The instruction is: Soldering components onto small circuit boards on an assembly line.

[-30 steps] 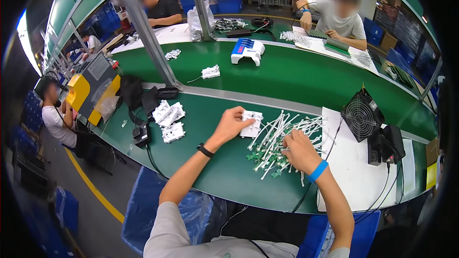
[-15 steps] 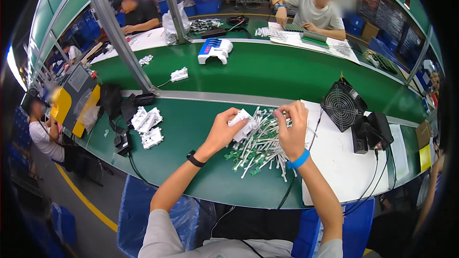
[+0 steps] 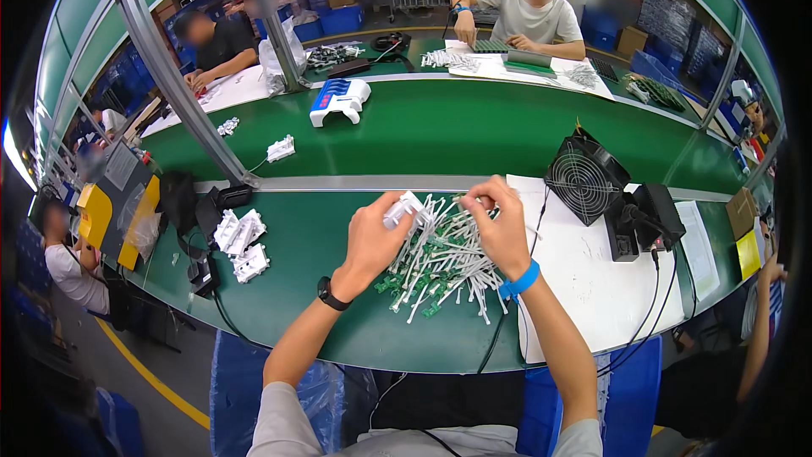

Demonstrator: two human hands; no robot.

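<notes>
My left hand (image 3: 375, 237) is closed around a small white plastic housing (image 3: 404, 208), much of it covered by the fingers. To its right, my right hand (image 3: 499, 224) has thumb and forefinger pinched together over the far edge of a heap of white cable leads (image 3: 461, 254). Whatever sits in that pinch is too small to make out. Small green circuit boards (image 3: 432, 310) lie among the leads, mostly toward the near side of the heap. Several more white plastic housings (image 3: 239, 235) are piled on the green table to the left.
A black fan (image 3: 585, 182) and black power boxes (image 3: 658, 216) with cables stand on a white sheet (image 3: 584, 305) at right. Beyond the table runs a green conveyor belt (image 3: 440, 131) carrying a white-blue device (image 3: 340, 100). A metal post (image 3: 182, 85) rises at left. Co-workers sit opposite.
My left hand has turned, so its back shows more and the white housing is more covered. My right hand's fingers remain pinched above the leads. The whole view has shifted slightly.
</notes>
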